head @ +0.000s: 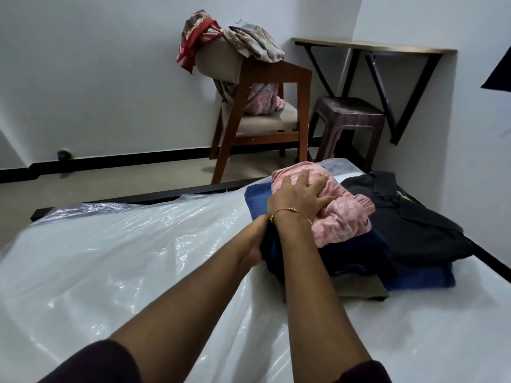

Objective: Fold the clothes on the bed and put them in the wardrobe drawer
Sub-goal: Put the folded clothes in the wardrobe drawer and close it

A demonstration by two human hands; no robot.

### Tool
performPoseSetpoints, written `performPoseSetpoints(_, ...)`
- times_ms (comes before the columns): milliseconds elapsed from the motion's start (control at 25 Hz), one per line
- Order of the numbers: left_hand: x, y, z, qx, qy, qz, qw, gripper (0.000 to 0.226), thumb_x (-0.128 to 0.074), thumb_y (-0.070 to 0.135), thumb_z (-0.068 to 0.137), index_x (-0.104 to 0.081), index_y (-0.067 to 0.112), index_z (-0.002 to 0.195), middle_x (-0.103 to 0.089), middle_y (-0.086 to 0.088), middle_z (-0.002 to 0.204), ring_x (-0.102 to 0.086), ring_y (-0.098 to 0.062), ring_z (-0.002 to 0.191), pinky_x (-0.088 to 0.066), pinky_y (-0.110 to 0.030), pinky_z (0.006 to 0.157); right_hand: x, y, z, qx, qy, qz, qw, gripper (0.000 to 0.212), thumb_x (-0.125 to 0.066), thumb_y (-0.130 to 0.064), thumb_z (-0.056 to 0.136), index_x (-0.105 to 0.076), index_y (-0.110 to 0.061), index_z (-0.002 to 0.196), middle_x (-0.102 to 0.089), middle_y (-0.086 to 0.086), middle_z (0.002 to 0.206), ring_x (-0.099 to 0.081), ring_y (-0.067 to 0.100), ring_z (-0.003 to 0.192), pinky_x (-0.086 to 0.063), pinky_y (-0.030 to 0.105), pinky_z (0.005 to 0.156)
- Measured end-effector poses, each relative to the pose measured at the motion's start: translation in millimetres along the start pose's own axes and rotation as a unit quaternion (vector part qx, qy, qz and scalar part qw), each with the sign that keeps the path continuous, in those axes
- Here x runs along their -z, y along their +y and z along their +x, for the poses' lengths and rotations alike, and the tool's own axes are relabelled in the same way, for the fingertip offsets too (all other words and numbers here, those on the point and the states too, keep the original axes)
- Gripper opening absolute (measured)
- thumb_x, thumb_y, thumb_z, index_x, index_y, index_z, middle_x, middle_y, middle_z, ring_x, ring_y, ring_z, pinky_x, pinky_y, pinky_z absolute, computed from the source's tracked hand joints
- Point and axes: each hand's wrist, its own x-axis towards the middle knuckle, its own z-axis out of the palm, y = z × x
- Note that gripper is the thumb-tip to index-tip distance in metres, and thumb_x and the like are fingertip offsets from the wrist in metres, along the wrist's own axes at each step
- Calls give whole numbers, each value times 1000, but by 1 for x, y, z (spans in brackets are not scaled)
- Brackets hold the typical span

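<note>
Stack of folded clothes (356,261) sits on the plastic-covered bed (124,272), pink garment (343,217) uppermost, black jacket (414,225) just beside the stack. Right hand (301,196) presses flat, fingers spread, on the pink garment. Left hand (253,247) is tucked against the stack's near side; its grasp cannot be told. Recommended: get the left hand fully beneath the stack, keep pressure from above, lift level.

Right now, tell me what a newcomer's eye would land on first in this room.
First, the stack of folded clothes on the plastic-wrapped white mattress, topped by a pink floral garment. The right hand presses flat on the pink piece while the left hand reaches in at the stack's side. Behind, a brown wooden armchair draped with patterned cloths stands by the wall.
</note>
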Motion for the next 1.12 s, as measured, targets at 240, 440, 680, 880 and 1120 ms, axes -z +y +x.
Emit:
performPoseSetpoints(240,4,-8,-14,-15,-36,-91,995,36,-45,27,98,-57,7,71,-62,-4,49,-53,-17,62,-47,-18,41,-2,-19,-7,-1,12,0,1000,54,-44,-28,88,-38,-21,141,-15,8,155,-3,39,140,-9,62,108)
performPoseSetpoints(440,12,-2,-15,-1,-86,-105,991,39,-51,37,93,-68,8,74,-68,-6,61,-63,-18,61,-50,-28,60,1,-25,-7,-14,14,8,1000,55,-46,-27,86,-40,-18,140,-14,9,155,0,40,140,-8,63,108)
performPoseSetpoints(680,12,-13,-11,-17,-48,-138,989,46,-41,27,96,-70,9,65,-66,-4,55,-62,-16,55,-49,-26,57,6,-25,-13,-1,8,8,1000,54,-46,-25,87,-39,-17,141,-15,9,155,-1,40,140,-8,63,108)
performPoseSetpoints(880,48,-3,-22,-78,21,-224,971,44,-39,20,92,-68,6,62,-63,-6,51,-60,-15,40,-50,-19,43,13,-67,-31,89,-3,41,995,54,-46,-26,89,-36,-23,142,-13,8,155,1,41,140,-9,63,107)
performPoseSetpoints(1120,152,21,-42,-126,130,-231,956,19,-43,15,86,-59,4,85,-62,-9,69,-55,-24,67,-43,-29,58,25,-140,-51,252,-94,203,942,55,-39,-14,93,-28,-33,144,-13,4,155,-16,33,140,-20,54,110)
